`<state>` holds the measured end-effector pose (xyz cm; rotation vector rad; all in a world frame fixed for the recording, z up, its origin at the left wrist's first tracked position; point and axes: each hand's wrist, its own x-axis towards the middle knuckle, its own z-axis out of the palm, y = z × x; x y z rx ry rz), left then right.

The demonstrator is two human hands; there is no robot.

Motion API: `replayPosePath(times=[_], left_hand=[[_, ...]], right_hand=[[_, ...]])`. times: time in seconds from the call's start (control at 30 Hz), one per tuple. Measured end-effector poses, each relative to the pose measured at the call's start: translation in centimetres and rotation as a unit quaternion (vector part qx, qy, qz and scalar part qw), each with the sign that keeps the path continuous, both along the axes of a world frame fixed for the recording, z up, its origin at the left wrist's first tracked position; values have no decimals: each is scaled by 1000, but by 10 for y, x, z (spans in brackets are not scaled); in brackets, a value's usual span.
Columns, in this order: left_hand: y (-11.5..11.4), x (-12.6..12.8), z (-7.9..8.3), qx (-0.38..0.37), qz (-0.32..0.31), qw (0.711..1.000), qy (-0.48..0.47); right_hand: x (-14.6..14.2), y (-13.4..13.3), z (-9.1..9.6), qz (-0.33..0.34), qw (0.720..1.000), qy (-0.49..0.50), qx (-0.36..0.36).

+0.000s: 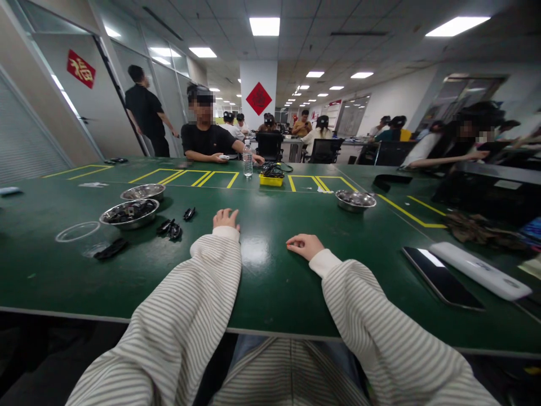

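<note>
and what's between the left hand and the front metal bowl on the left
A few loose black pieces lie there on the green table, as the head view shows.

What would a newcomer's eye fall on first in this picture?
Probably the two striped sleeves come first, with the left hand and the right hand apart at the middle of the green table. Next might be the red diamond on the white pillar beyond, then two metal bowls on the table's left side.
</note>
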<state>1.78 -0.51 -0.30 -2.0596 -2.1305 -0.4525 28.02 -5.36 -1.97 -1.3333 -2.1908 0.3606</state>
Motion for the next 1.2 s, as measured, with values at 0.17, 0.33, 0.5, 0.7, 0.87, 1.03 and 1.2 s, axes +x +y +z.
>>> replayPosePath(times=[0.17, 0.33, 0.5, 0.7, 0.87, 1.03, 1.2], left_hand=[[13, -30, -5, -46, 118, 992, -17], [19, -29, -7, -69, 59, 996, -3], [18, -17, -7, -50, -18, 999, -1], [3, 18, -10, -59, -149, 986, -44], [-20, 53, -18, -54, -301, 949, -81], [-34, 75, -23, -38, -396, 912, -99], [-36, 78, -24, -36, -396, 911, -106]], right_hand=[[0, 1, -1, 6, 1000, -8, 21], [0, 3, -3, 10, 999, -20, 23], [1, 2, -3, 12, 999, -29, 33], [0, 0, 0, 17, 998, -47, 41], [-1, -1, 1, 23, 997, -56, 47], [-2, -1, -1, 26, 997, -54, 51], [-5, -4, -1, 37, 999, -16, 32]])
